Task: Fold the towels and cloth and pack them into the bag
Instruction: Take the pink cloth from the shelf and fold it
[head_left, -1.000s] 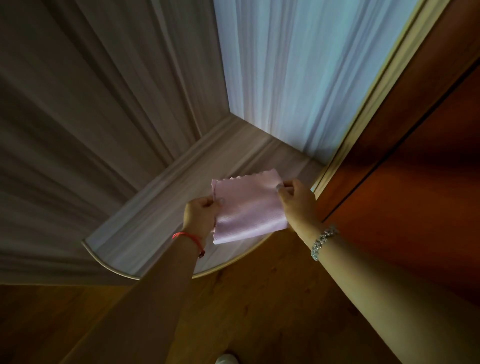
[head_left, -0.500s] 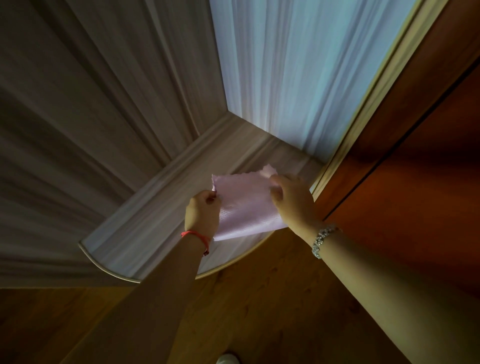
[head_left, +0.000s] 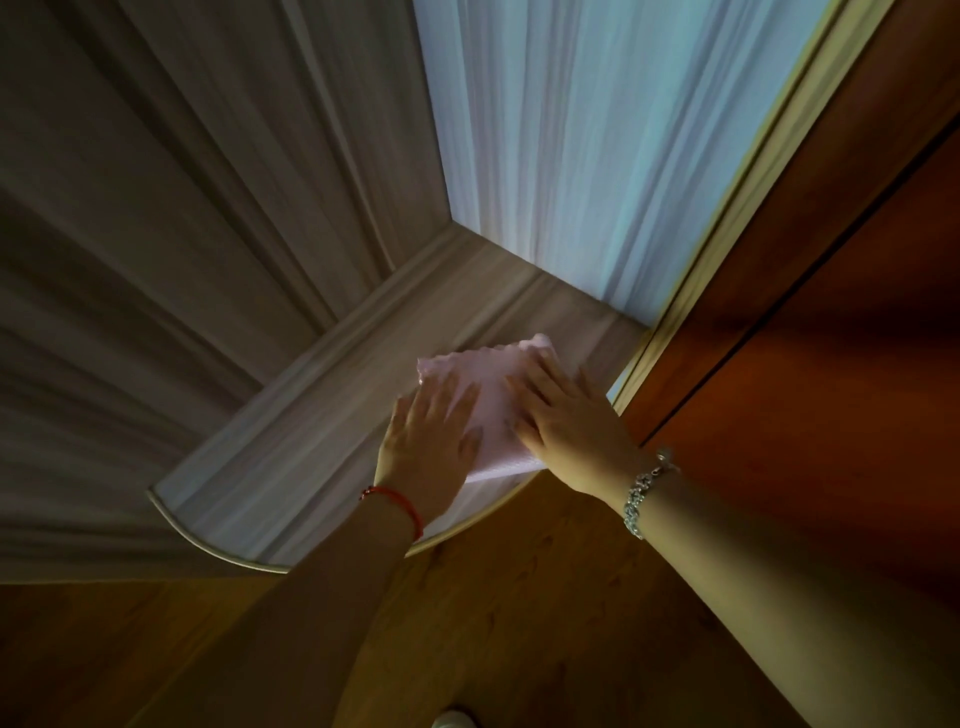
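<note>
A small pale pink cloth (head_left: 491, 400) with a scalloped far edge lies folded on a light wood-grain shelf (head_left: 291, 441) with a rounded front edge. My left hand (head_left: 428, 441) rests flat on the cloth's left part, fingers spread. My right hand (head_left: 561, 423) lies flat on its right part, palm down. Both hands press on the cloth and cover much of it. No bag is in view.
A sheer white curtain (head_left: 597, 145) hangs behind the shelf. Grey wood-grain panels (head_left: 182, 208) stand to the left, and a reddish-brown wooden door or cabinet (head_left: 831, 312) to the right. A brown wooden floor (head_left: 519, 623) lies below.
Both hands pinched the cloth's upper corners and held it up. Now the cloth lies flat on the shelf and both hands have opened and press down on it.
</note>
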